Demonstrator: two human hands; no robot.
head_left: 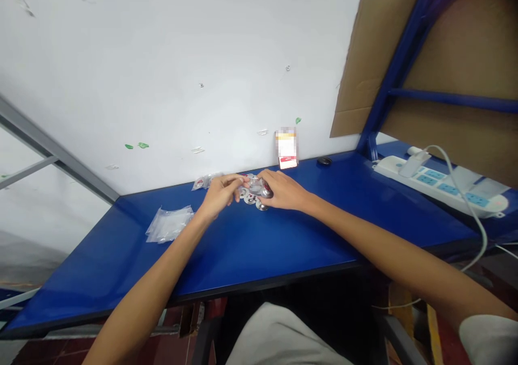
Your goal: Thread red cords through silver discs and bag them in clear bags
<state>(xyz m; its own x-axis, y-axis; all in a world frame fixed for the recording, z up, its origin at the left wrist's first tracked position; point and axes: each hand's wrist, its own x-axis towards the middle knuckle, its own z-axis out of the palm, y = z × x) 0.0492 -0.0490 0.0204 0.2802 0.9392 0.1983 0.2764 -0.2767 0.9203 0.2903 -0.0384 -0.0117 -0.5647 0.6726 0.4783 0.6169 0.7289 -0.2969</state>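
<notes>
left hand pinching one packet | right hand gripping it too | about three discs beneath | one bag pile

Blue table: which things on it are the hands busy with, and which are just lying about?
In use: left hand and right hand, both holding a clear packet; silver discs beneath them.
Lying about: stack of clear bags, power strip, white card, small black disc.

Bare: left forearm, right forearm. Pale whitish short sleeve on right upper arm, lower right corner. Light grey trouser cloth, bottom centre.
</notes>
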